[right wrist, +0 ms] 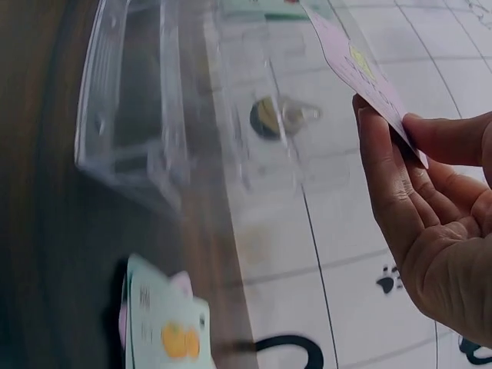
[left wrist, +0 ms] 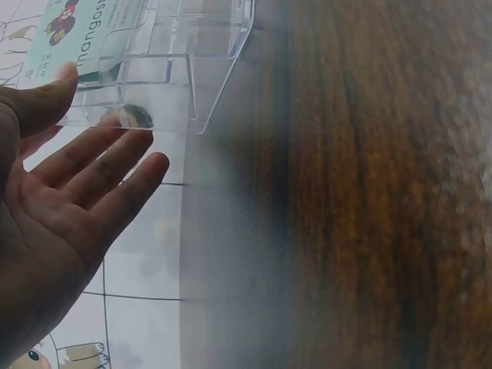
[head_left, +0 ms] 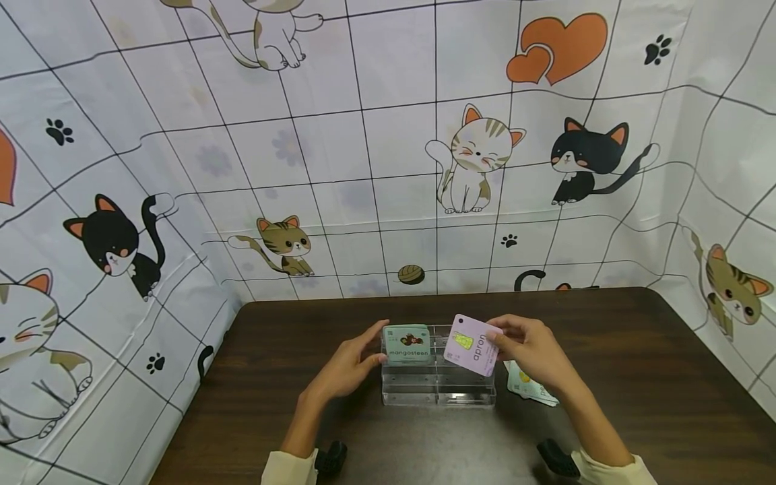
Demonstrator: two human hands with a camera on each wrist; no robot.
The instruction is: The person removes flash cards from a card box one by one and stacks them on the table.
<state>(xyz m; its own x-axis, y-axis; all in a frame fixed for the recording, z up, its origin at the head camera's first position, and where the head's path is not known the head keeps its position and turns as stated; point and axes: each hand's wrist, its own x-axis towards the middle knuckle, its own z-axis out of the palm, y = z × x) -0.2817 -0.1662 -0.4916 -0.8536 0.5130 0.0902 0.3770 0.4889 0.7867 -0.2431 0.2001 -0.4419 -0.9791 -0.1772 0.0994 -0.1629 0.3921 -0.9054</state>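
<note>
A clear plastic card holder point(head_left: 407, 395) with stepped compartments stands on the table. Green cards, the front one reading "mangosteen" point(head_left: 407, 345), sit in its upper left compartment. My left hand point(head_left: 342, 367) is at the holder's left side; its fingers are extended and the thumb lies near the green card's edge in the left wrist view. My right hand point(head_left: 533, 347) pinches a purple card reading "apron" point(head_left: 469, 343) between thumb and fingers, tilted above the upper right compartment. In the right wrist view the purple card point(right wrist: 361, 73) shows nearly edge-on.
A loose pile of cards point(head_left: 529, 387), green on top, lies on the dark wooden table point(head_left: 291, 337) right of the holder, partly behind my right hand. A white sheet with printed cats point(head_left: 394, 155) hangs behind the table and along both sides.
</note>
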